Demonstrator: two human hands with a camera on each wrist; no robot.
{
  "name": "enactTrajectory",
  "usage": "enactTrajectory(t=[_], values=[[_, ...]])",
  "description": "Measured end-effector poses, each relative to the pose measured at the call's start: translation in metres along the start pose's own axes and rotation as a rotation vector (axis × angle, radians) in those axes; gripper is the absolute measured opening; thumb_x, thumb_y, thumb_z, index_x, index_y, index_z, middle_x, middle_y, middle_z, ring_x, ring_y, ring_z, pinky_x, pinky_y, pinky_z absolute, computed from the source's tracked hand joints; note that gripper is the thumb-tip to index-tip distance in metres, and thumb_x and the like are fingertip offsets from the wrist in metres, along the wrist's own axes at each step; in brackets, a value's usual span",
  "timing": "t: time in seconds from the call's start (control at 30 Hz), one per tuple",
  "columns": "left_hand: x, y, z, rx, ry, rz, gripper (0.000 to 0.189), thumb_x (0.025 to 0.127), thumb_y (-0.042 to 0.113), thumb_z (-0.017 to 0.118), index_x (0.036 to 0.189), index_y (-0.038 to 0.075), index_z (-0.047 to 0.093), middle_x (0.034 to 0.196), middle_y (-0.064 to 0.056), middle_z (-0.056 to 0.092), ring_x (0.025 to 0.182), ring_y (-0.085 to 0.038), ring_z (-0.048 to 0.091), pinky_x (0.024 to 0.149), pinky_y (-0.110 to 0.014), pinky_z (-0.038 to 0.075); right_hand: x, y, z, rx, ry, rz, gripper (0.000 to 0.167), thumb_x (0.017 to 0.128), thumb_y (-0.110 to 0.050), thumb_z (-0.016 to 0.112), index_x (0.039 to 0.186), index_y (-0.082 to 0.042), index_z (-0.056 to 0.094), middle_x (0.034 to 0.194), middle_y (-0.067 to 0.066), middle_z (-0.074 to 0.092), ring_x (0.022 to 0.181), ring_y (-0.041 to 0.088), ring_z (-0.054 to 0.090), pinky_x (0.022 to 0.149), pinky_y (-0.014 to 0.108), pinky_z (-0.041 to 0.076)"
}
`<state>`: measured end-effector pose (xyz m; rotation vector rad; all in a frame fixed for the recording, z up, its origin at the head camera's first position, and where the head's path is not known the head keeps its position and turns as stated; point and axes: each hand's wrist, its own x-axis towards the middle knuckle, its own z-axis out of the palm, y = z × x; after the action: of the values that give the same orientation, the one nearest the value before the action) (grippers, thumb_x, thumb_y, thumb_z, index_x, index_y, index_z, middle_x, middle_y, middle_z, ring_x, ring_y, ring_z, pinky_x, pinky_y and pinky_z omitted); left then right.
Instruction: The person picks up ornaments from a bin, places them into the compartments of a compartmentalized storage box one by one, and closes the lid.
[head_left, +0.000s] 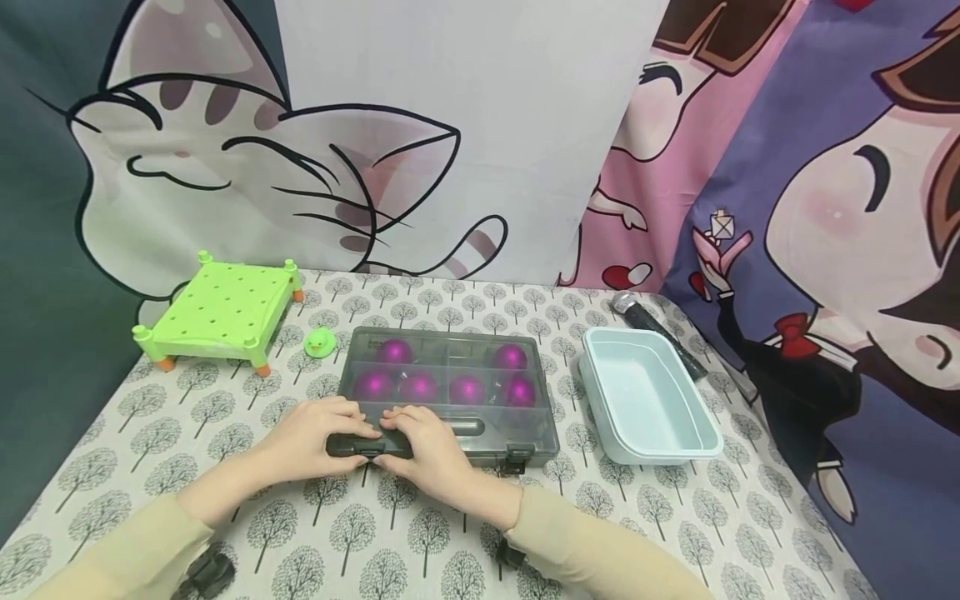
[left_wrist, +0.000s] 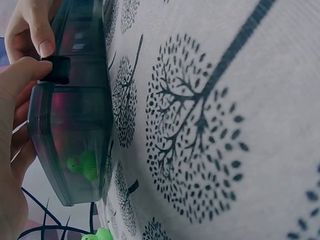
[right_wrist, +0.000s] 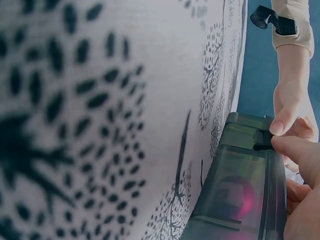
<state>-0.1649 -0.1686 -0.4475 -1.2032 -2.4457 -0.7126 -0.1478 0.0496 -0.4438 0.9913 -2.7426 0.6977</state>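
Observation:
A smoky see-through compartment case (head_left: 495, 429) lies on the table with its lid down and several shiny purple balls (head_left: 393, 352) inside. My left hand (head_left: 311, 437) grips the front left edge of the case, fingers on the lid and thumb low at the left black latch (left_wrist: 57, 70). Close beside it, my right hand (head_left: 435, 450) holds the same edge, its fingertips on the lid and its thumb also at that latch. Both thumbs nearly meet there in the right wrist view. A second black latch (head_left: 517, 458) sits at the front right, with no hand on it.
A small green rubber duck (head_left: 320, 342) stands behind the left hand, near a light green pegged stool-like stand (head_left: 225, 308) with orange feet. Right of the case is a pale blue plastic basin (head_left: 600, 392); a microphone (head_left: 652, 325) lies behind it. Printed cloth backs the table.

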Motion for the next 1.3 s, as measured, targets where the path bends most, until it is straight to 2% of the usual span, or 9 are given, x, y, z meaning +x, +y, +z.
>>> enactTrajectory(t=[0.47,0.67,0.83,1.0,1.1,1.3], values=[[0.004,-0.005,0.001,-0.041,-0.018,0.011,0.027,0.065,0.023,0.083,0.091,0.025,0.079,0.079,0.017,0.062,0.072,0.003,0.052,0.061,-0.015,0.045,0.001,-0.001,-0.001,-0.011,0.016,-0.013,0.041,0.084,-0.031,0.076,0.117,-0.008,0.068,0.123,0.004,0.068,0.118,0.019,0.061,0.106,0.031,0.049],[0.007,-0.003,-0.001,-0.033,-0.031,-0.012,0.027,0.063,0.023,0.084,0.089,0.027,0.079,0.077,0.02,0.059,0.07,0.005,0.048,0.06,-0.015,0.043,0.001,-0.001,0.0,-0.006,0.006,0.007,0.041,0.084,-0.03,0.077,0.117,-0.009,0.068,0.124,0.003,0.068,0.119,0.018,0.06,0.105,0.032,0.049],[0.011,-0.003,-0.006,0.006,-0.092,-0.031,0.027,0.063,0.029,0.085,0.089,0.03,0.078,0.077,0.02,0.055,0.071,0.005,0.046,0.061,-0.016,0.041,0.003,-0.001,-0.007,0.009,-0.085,0.029,0.044,0.083,-0.025,0.077,0.122,-0.009,0.066,0.131,0.003,0.064,0.125,0.019,0.057,0.11,0.034,0.046],[0.019,-0.003,-0.01,0.017,-0.152,-0.017,0.024,0.067,0.037,0.084,0.088,0.028,0.078,0.075,0.02,0.055,0.07,0.003,0.047,0.061,-0.016,0.042,0.004,0.005,-0.018,0.074,-0.16,0.01,0.05,0.081,-0.022,0.077,0.126,-0.008,0.063,0.133,0.005,0.063,0.126,0.019,0.057,0.111,0.034,0.044],[0.027,0.0,-0.013,0.015,-0.188,-0.013,0.02,0.071,0.038,0.081,0.087,0.026,0.078,0.074,0.019,0.057,0.069,0.002,0.049,0.062,-0.018,0.046,0.002,0.011,-0.025,0.135,-0.159,-0.003,0.051,0.081,-0.021,0.077,0.127,-0.006,0.061,0.131,0.007,0.063,0.123,0.02,0.059,0.11,0.033,0.045],[0.046,0.009,-0.018,0.009,-0.28,-0.056,0.02,0.078,0.034,0.077,0.092,0.019,0.078,0.078,0.014,0.063,0.073,-0.001,0.056,0.067,-0.022,0.053,-0.009,0.029,-0.044,0.213,-0.11,-0.004,0.046,0.084,-0.019,0.075,0.125,-0.002,0.062,0.13,0.011,0.064,0.12,0.025,0.061,0.108,0.04,0.048]])
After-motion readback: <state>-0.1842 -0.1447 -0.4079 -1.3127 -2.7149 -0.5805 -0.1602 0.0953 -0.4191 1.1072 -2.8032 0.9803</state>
